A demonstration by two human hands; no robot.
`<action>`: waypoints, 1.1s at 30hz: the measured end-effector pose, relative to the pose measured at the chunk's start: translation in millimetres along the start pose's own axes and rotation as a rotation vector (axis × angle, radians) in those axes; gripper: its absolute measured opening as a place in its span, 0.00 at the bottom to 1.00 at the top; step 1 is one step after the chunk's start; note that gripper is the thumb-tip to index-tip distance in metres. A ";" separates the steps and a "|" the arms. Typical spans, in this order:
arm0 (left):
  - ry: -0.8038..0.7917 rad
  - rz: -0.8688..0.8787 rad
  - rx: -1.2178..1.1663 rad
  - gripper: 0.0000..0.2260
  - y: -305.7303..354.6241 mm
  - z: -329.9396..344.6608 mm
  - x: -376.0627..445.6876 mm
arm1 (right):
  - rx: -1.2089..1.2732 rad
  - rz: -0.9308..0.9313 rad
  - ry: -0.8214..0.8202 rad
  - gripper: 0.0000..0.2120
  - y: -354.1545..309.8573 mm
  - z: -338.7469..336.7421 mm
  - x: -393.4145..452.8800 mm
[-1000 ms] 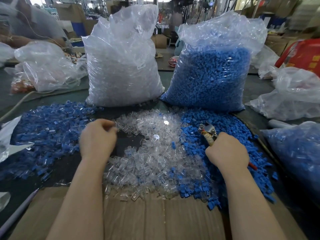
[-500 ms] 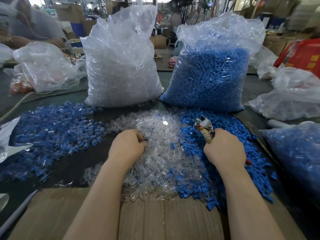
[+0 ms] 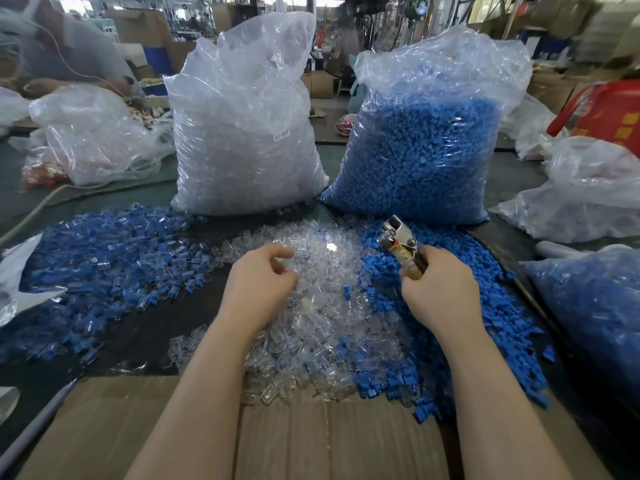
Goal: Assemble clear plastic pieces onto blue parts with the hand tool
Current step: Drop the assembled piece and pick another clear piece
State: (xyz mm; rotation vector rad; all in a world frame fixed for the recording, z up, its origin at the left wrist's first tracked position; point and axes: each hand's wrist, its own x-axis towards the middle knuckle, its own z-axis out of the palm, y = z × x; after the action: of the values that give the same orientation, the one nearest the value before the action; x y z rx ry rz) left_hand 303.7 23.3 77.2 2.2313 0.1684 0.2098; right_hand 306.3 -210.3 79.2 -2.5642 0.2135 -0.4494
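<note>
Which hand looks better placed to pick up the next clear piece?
Probably the left hand: it hovers with curled fingers over the loose pile of clear plastic pieces, while the right hand grips the metal-headed hand tool.

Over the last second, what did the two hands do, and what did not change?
The left hand moved right, from the dark gap beside the assembled pile onto the clear plastic pieces, fingers curled into them. The right hand kept gripping the hand tool, barely shifting. Both bags and the loose piles stayed put.
</note>
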 end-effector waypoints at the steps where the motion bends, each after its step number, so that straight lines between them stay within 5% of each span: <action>1: -0.004 0.003 -0.073 0.09 3.1 -0.2 -0.5 | 0.037 -0.010 -0.003 0.03 -0.7 0.2 -0.3; 12: -0.111 -0.040 -0.654 0.14 30.6 9.0 -11.4 | 0.245 -0.037 0.011 0.03 -8.1 -3.5 -2.2; 33: -0.163 -0.230 -1.037 0.15 54.4 27.6 -21.7 | 0.736 -0.173 -0.056 0.08 -22.8 -2.2 -10.5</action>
State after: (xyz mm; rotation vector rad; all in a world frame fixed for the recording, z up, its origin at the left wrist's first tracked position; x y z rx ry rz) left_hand 291.0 -35.5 101.0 1.1776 0.1718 -0.0236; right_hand 297.1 -189.4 90.0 -1.8702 -0.1731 -0.4190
